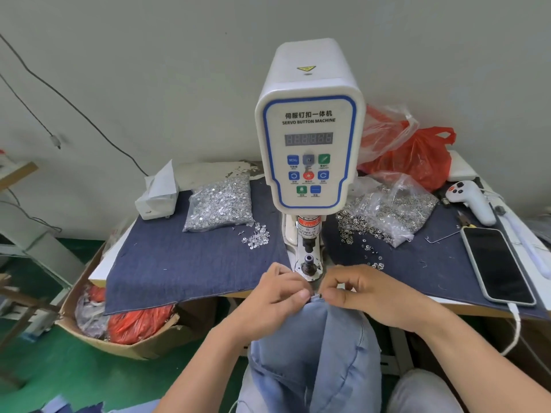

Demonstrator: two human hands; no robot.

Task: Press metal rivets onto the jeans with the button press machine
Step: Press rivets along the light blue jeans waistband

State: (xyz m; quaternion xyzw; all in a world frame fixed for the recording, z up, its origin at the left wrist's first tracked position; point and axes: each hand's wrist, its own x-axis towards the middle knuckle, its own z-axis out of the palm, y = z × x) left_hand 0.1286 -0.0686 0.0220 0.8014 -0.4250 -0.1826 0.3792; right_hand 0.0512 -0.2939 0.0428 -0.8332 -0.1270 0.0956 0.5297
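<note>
Jeans (316, 347): light blue denim is bunching up from the person's lap, its top edge rising to just below the front edge of the surface, right in front of the press base.
Left hand (274, 302): fingers are curling and its grip is pinching the top edge of the jeans from the left side.
Right hand (363, 296): its grip is pinching the same fabric edge from the right, thumb and forefinger closing together on it; the two hands are nearly touching over a small dark spot at the fold.
Button press machine (308, 150): white housing with a blue-trimmed panel is standing upright at the middle of the surface, its lower die (308, 263) sitting just beyond the fingertips with a little open gap under the head.
Surface (465, 308): a dark blue denim cloth (179, 263) is covering most of it, the front edge of the cloth overhanging on the left.
Rivet bags: a clear bag of silver pieces (219, 204) is lying left of the machine, with loose ones spilling near it; another open bag (390, 213) is lying to the right, its pieces scattering toward the die.
Phone (496, 265): lying face up near the right edge, well apart from the hands.
Open room: bare cloth is stretching on both sides of the die.
</note>
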